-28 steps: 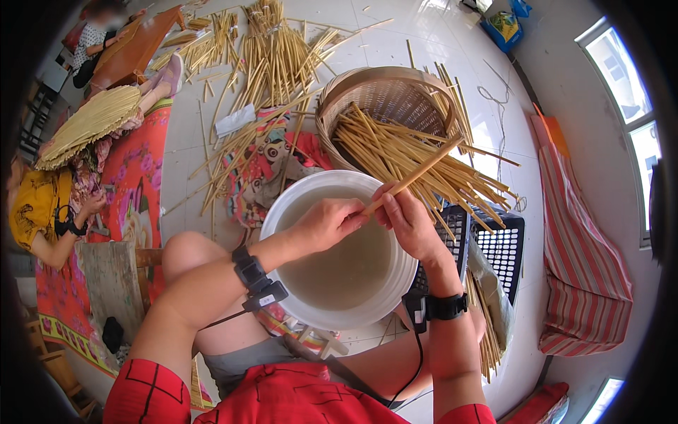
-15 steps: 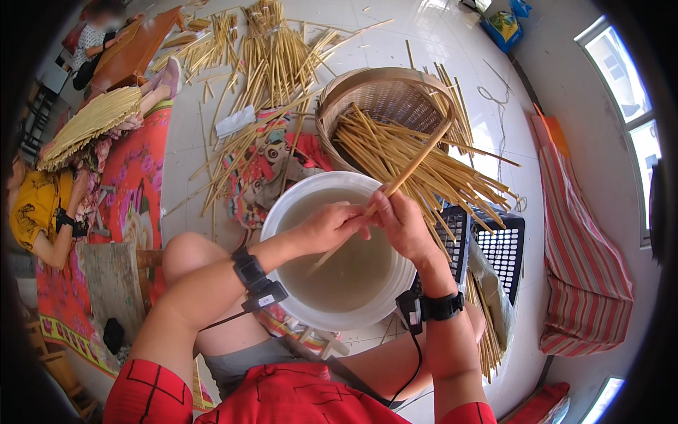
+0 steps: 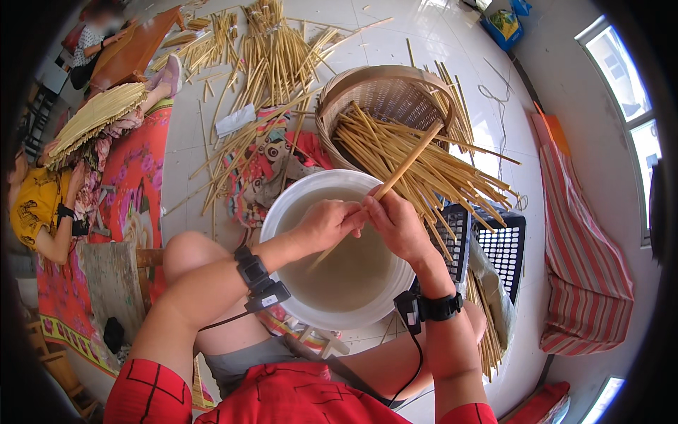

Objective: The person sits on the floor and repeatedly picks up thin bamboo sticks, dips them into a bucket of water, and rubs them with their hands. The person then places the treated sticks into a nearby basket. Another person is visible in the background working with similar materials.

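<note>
A pale yellow plant stalk (image 3: pixel 411 161) slants over a white bucket (image 3: pixel 271 225) of cloudy water (image 3: pixel 346 279). Its thick end points up to the far right, towards the basket. The thin end runs down to the left and reaches the water, or hangs just over it; I cannot tell which. My left hand (image 3: pixel 328 225) is closed around the lower part, fingers pinched together. Just right of it, my right hand (image 3: pixel 400 223) grips the stalk between thumb and fingers. The two hands touch or nearly touch above the bucket.
Behind the bucket stands a woven basket (image 3: pixel 385 85) heaped with loose stalks (image 3: pixel 438 177). A black plastic crate (image 3: pixel 503 247) sits at right. More stalk bundles (image 3: pixel 272 56) lie on the tiled floor. At left, a person in yellow holds a woven straw piece (image 3: pixel 99 124).
The stalk's upper end has shifted slightly left and down. My right hand has come a little closer to the left one. The person at left has moved the woven straw piece slightly.
</note>
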Tool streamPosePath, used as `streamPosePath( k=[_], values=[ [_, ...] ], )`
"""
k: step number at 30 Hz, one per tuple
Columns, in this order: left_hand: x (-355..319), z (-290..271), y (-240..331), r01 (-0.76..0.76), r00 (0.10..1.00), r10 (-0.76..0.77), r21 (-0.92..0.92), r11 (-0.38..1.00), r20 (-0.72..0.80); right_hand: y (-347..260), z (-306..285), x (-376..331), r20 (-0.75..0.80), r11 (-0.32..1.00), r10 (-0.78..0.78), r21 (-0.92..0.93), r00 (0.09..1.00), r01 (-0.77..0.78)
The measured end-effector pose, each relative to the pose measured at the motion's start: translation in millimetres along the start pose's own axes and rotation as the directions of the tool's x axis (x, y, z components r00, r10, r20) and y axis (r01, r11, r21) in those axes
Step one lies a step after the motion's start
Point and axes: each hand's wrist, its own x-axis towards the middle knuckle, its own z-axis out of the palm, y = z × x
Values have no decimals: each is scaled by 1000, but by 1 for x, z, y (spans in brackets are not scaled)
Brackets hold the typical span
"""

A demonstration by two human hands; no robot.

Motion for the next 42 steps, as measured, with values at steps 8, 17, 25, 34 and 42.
streamPosePath(
  k=[8, 17, 25, 34, 42],
  values=[
    [-8, 2, -8, 204, 899, -336, 410, 889, 281, -4, -20, 1, -290, 979, -31, -200, 957, -29],
    [-25, 0, -49, 146, 736, -597, 786, 601, 320, -9, -33, 0, -356, 982, -80, -188, 931, 13],
    [-29, 6, -51, 206, 832, -530, 798, 567, 162, 2, -22, -2, -137, 972, -35, -233, 990, 2],
    [-6, -1, -13, 27, 927, -50, 65, 997, 371, -1, -30, 3, -180, 999, -9, 49, 984, 19],
    [-7, 1, 3, -69, 981, 47, 113, 991, 188, 0, -26, 3, -183, 990, 87, 124, 979, -64]
  ],
)
